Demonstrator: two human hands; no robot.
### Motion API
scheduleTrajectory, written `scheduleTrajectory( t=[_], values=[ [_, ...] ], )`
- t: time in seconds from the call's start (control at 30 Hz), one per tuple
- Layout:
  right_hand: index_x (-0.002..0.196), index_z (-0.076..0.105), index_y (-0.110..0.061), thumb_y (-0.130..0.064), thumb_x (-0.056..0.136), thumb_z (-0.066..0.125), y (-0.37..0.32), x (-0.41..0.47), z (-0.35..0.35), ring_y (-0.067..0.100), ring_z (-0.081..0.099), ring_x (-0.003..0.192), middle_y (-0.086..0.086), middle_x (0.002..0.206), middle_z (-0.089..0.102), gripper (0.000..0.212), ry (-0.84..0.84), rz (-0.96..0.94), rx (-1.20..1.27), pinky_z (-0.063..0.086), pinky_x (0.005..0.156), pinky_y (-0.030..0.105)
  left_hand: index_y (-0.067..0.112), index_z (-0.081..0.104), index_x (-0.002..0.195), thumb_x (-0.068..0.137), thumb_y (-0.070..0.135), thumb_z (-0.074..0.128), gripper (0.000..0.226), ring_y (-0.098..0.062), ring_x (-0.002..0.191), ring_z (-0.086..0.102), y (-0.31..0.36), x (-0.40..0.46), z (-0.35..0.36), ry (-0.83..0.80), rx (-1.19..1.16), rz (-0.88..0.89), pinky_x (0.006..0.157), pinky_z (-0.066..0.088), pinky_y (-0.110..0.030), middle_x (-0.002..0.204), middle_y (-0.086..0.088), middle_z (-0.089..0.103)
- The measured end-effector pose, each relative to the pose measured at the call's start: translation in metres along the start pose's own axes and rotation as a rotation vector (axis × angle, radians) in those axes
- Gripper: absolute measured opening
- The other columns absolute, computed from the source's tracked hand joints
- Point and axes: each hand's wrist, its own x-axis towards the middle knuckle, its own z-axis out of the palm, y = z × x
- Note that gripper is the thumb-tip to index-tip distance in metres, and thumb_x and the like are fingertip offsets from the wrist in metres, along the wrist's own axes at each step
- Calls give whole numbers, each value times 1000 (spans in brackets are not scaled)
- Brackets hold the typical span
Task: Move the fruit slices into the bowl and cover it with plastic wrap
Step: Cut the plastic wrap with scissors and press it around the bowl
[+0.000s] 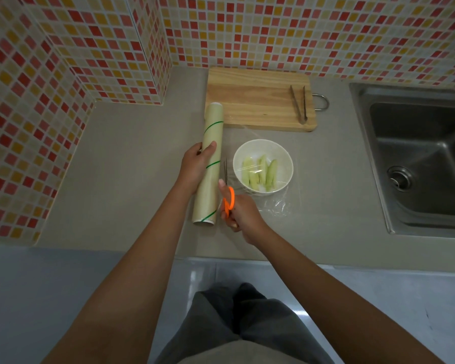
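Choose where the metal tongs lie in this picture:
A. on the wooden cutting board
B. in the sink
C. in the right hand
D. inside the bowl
A: the tongs lie on the right part of the wooden cutting board, apart from both hands.

Left hand (196, 164) gripping the plastic wrap roll (210, 164) on the counter (132, 158); right hand (243, 214) holding orange scissors (227, 191), blades between roll and white bowl (262, 166); fruit slices (259, 172) inside under a clear sheet (273, 206); tongs (298, 103) on the cutting board (252, 98); sink (420, 156) at right
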Motion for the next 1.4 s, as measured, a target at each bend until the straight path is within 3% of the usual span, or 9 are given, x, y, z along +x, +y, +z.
scheduleTrajectory(
  t=[0.2,0.33,0.43,0.57,0.73,0.9,1.03,1.4],
  values=[
    [53,45,-12,-66,84,51,-12,7,1,11,31,30,7,48,48,62,-1,-20,-25,24,38,14,21,62,79,92,37,58,21,-9,64,58,0,0,0,-8,-5,-6,60,45,-26,71,6,61],
    [59,44,-14,-63,86,51,-17,13,2,11,33,29,9,54,50,55,26,-33,-39,24,40,16,16,64,89,93,36,58,21,-14,70,60,1,1,1,-13,-25,-19,67,48,-30,76,2,63],
    [59,45,-13,-57,87,55,-19,16,1,11,30,29,7,51,48,53,33,-39,-3,21,39,15,15,65,91,93,35,58,21,-15,72,60,2,2,1,-20,-27,-19,70,48,-33,77,1,63],
    [53,47,-10,-65,81,56,-26,21,-1,11,30,27,-1,36,44,63,46,-8,-3,22,37,13,15,65,91,93,35,58,22,-16,73,61,3,1,0,-28,-28,-16,71,48,-34,78,1,64],
    [54,47,-9,-63,83,55,-32,28,-1,11,28,27,4,45,48,61,59,-11,-6,21,36,13,14,64,91,94,34,58,21,-22,78,61,5,0,0,-36,-40,-11,74,49,-38,82,-5,64],
    [54,48,-8,-64,83,55,-39,30,-3,11,29,27,0,38,46,63,55,-24,-21,21,36,13,15,65,93,94,34,57,21,-22,82,63,8,-1,0,-40,-42,3,78,51,-40,86,-4,66],
    [55,48,-10,-67,82,53,-46,33,-4,12,31,32,6,49,49,63,49,-20,-24,21,36,15,14,64,90,94,34,56,21,-21,78,62,9,-2,0,-33,-37,13,74,50,-38,84,-5,65],
    [54,48,-10,-70,79,55,-63,47,-7,11,30,29,1,42,48,65,61,-18,-17,22,36,13,12,66,96,95,32,56,22,-19,73,63,14,-2,1,-36,-71,13,68,49,-32,82,-5,67]
  ],
)
